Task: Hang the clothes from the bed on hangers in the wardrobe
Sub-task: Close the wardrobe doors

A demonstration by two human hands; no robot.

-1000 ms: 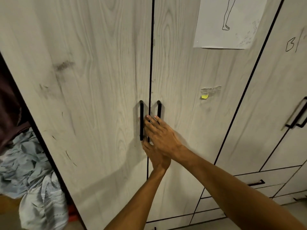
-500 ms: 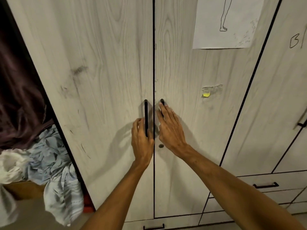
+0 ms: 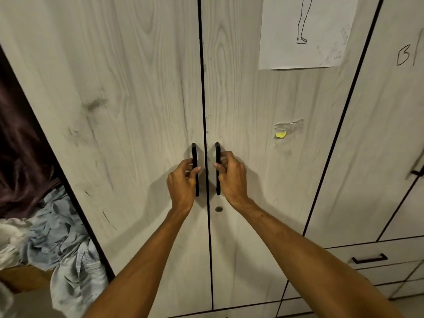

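A pale wood-grain wardrobe fills the view, its two middle doors [image 3: 137,111] closed edge to edge. Each door carries a black vertical bar handle. My left hand [image 3: 182,182] grips the left handle [image 3: 195,157], fingers curled round it. My right hand [image 3: 230,176] grips the right handle [image 3: 218,152] the same way. A small round lock [image 3: 219,209] sits just below the right handle. At the far left an opening shows crumpled blue-grey and white clothes [image 3: 52,237] below a dark maroon garment [image 3: 20,145]. No hangers or bed are in view.
A sheet of paper with a line drawing [image 3: 305,31] is stuck on the right door, with a yellow scrap under tape [image 3: 281,134] below it. Further right are another door and drawers with black handles [image 3: 369,259].
My hands moved from lying together over the door seam to one on each handle, and their fingers have curled round the bars. The view shifted slightly right and closer.
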